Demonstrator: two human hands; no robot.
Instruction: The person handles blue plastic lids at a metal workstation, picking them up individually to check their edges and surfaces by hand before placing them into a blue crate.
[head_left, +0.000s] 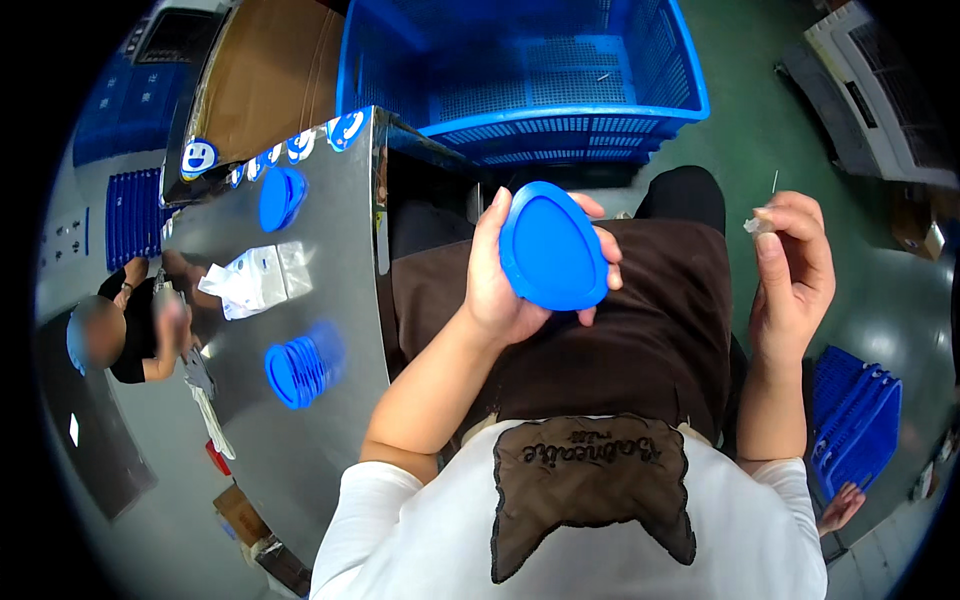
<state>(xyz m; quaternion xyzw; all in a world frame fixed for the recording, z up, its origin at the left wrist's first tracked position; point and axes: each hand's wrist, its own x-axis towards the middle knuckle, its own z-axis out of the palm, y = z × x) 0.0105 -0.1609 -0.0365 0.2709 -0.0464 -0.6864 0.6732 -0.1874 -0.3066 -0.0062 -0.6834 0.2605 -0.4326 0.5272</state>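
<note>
My left hand (pixel 487 275) is wrapped round a blue, rounded plastic lid-like piece (pixel 553 247) with a raised rim, held above my lap. Its broad face is turned up, and the fingertips show along its right edge. Off to the right, clear of the blue piece, my right hand (pixel 793 275) is raised with thumb and fingers pinched on a small whitish scrap (pixel 754 225). What the scrap is made of is too small to tell. A thin pale strand (pixel 775 181) stands up just above those fingers.
On the metal table (pixel 340 370) at left are a stack of blue pieces (pixel 298 372), more blue pieces (pixel 281 198) and a tissue pack (pixel 262 280). Ahead stands a large blue crate (pixel 560 125). Blue baskets (pixel 855 420) lie at right near another person's hand (pixel 843 508). A co-worker (pixel 140 330) sits far left.
</note>
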